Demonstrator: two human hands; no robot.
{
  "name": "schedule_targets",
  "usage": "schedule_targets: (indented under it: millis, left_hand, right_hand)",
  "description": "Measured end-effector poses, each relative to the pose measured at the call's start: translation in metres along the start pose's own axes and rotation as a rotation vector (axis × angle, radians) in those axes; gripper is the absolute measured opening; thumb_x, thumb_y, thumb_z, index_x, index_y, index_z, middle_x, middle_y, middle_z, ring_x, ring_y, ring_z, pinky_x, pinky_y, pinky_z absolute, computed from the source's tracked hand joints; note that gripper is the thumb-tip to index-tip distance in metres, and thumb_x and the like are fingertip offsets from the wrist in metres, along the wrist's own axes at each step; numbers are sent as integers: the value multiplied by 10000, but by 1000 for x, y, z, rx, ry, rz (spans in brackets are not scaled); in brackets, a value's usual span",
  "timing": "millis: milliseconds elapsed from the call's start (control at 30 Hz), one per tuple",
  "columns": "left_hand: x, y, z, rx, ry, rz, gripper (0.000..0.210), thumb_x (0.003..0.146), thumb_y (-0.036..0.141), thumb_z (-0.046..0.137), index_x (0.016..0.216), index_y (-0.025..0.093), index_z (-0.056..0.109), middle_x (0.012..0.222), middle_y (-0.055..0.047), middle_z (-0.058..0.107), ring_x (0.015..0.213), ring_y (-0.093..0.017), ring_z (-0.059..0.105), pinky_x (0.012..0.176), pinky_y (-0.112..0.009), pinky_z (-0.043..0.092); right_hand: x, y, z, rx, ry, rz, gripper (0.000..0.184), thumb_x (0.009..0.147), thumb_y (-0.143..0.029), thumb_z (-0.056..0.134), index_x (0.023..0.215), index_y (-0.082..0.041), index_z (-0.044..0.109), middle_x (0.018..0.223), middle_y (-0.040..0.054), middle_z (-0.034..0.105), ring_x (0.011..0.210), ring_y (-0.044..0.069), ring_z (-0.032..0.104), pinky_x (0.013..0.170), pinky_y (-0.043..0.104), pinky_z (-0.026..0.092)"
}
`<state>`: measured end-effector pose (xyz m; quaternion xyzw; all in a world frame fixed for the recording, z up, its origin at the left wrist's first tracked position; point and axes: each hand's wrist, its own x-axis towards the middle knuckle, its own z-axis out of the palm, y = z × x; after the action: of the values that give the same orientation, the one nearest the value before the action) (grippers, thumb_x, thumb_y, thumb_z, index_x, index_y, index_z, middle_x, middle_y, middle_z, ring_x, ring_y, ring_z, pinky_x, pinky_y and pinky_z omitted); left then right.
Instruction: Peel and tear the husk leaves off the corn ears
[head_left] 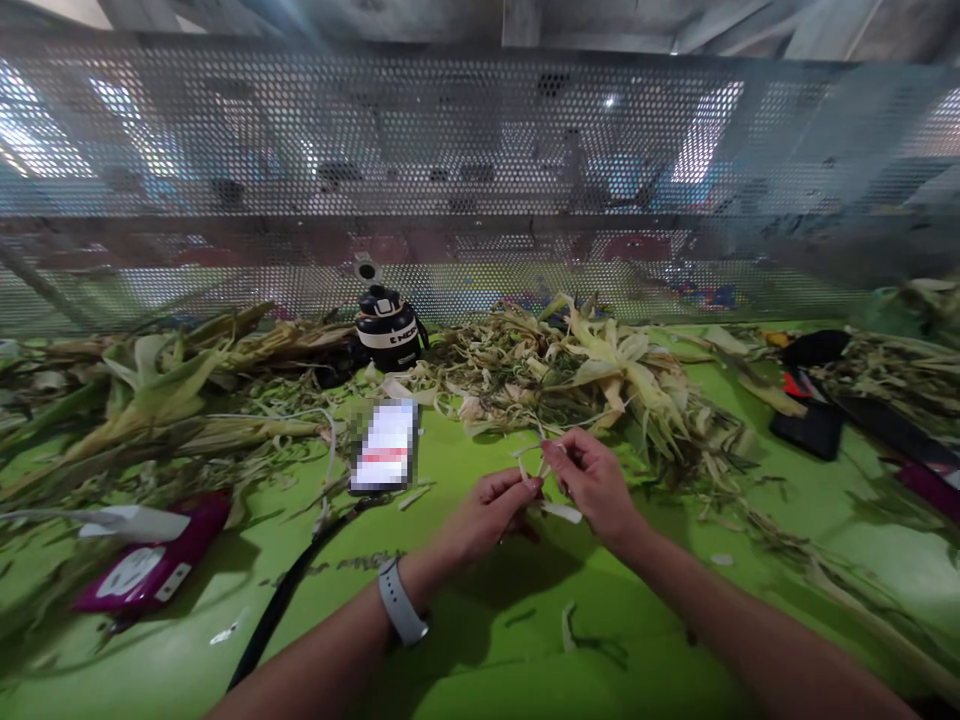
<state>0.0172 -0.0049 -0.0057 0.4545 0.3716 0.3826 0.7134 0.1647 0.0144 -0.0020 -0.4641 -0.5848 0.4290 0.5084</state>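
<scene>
Between my hands is a pale strip of corn husk point(561, 512), bent into a small loop above the green table. My left hand point(499, 505), with a light watch band on its wrist, pinches the strip's left side between thumb and finger. From the right, my right hand point(596, 480) pinches the upper part of the same strip. The fingertips of both hands are close together, and one flat end of the strip sticks out below them. Just beyond lies a heap of shredded corn husks point(517, 365), with a larger yellow-green husk point(619, 350) on top.
A phone point(384, 445) with a black strap lies left of my hands. Behind it stands a dark bottle point(388, 330), lid raised. A purple power strip point(154, 565) with a white plug is at left, a black phone-like object point(808, 428) at right. A perforated metal panel point(465, 130) closes the back.
</scene>
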Motion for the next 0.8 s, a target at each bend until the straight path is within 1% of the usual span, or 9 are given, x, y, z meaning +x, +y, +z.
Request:
schedule_targets:
  millis: [133, 267, 333, 400, 500, 567, 667, 733, 800]
  left_hand:
    - [-1, -1, 1, 33, -35, 15, 344, 726, 481, 646, 651, 164, 535, 464, 96, 335, 428, -48, 299, 551, -243, 461]
    - [-1, -2, -1, 51, -25, -1, 350, 740, 507, 623, 716, 167, 543, 465, 96, 356, 424, -51, 317, 540, -229, 430]
    - [0, -3, -4, 35, 17, 1, 374, 735, 536, 616, 752, 171, 535, 481, 95, 368, 431, -53, 317, 540, -228, 423]
    - [2, -3, -6, 19, 74, 15, 395, 735, 562, 598, 750, 175, 518, 500, 89, 377, 445, -59, 322, 537, -231, 418]
    - [3, 0, -7, 40, 99, 37, 397, 743, 566, 584, 739, 177, 507, 524, 82, 371, 470, -67, 326, 536, -232, 409]
    - [4, 2, -8, 84, 78, 59, 392, 741, 557, 591, 738, 175, 507, 546, 79, 364, 492, -68, 333, 537, -224, 397]
    - [6, 4, -9, 177, 76, 102, 401, 750, 566, 566, 727, 170, 508, 591, 63, 377, 532, -75, 358, 538, -218, 380]
    - [7, 3, -12, 230, 88, 129, 403, 767, 566, 538, 730, 166, 511, 630, 51, 395, 558, -80, 377, 552, -221, 385]
    - [8, 2, -14, 271, 81, 150, 392, 783, 554, 521, 750, 164, 516, 667, 40, 418, 584, -87, 400, 560, -221, 390]
  right_hand:
    - [3, 0, -3, 22, 18, 36, 401, 754, -551, 602, 638, -190, 473, 496, -69, 405, 425, 69, 334, 400, 201, 267]
    - [6, -3, -10, 8, -3, 76, 405, 764, -565, 586, 657, -187, 491, 514, -57, 446, 439, 77, 383, 418, 201, 310]
    - [5, -4, -13, -24, -76, 131, 423, 800, -595, 517, 696, -185, 516, 546, -37, 493, 453, 90, 426, 424, 208, 333]
    - [3, -5, -13, -94, -191, 164, 462, 835, -616, 433, 693, -186, 525, 540, -24, 505, 454, 104, 448, 419, 218, 337]
    - [0, -2, -9, -207, -291, 83, 471, 850, -592, 423, 617, -189, 496, 489, -36, 433, 439, 100, 400, 412, 220, 301]
    - [0, 1, -6, -232, -267, 17, 447, 847, -561, 453, 597, -191, 473, 480, -50, 375, 432, 88, 340, 410, 219, 267]
    - [2, 5, -5, -225, -206, 2, 425, 841, -530, 482, 585, -192, 451, 470, -64, 321, 425, 80, 291, 406, 217, 241]
    - [4, 7, -7, -225, -196, 21, 422, 849, -513, 473, 575, -193, 448, 451, -70, 302, 412, 81, 281, 399, 217, 241]
    - [6, 6, -10, -270, -196, 8, 406, 861, -479, 464, 570, -195, 455, 447, -65, 327, 413, 89, 314, 405, 218, 275]
